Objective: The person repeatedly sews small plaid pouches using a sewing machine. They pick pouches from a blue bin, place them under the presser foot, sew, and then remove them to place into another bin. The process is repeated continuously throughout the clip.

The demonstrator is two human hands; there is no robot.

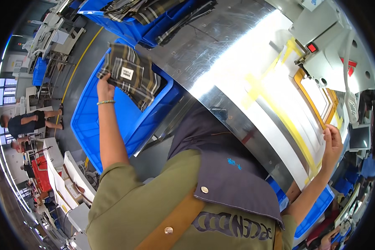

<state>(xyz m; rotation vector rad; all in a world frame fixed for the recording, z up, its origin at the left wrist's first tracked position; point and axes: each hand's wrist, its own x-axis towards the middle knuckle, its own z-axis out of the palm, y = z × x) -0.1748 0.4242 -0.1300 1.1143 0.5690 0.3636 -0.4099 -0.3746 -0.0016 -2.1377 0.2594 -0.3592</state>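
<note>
your left hand (105, 89) is pinching the edge of a folded plaid fabric piece (129, 75) with a small white label, its grip clenched on the near corner, and you are holding that piece up over the open blue plastic crate (91, 125) beside the machine. the piece is hanging a little above the crate's floor, partly overlapping the crate's far rim, so it is not resting on anything yet. more plaid pieces are lying in a second blue bin (125, 21) further back.

your right hand (332, 141) is reaching out to the far side of the shiny steel tabletop (221, 62), its fingers curled at the rim of the yellow-framed template (316, 104) under the white sewing head (329, 37). from this angle i cannot tell whether that grip is closed on the frame or only resting against it.

you are working with both arms spread wide, so it looks wise to be keeping your eyes on one hand at a time. to handle the fabric cleanly, try keeping the fold together by supporting it from below with your fingers rather than only pinching the corner; a loose pinch could let the layers fan open. on the right, be keeping your fingertips on the outer edge of the template and well clear of the needle area. other people are sitting at stations well apart on your left.
</note>
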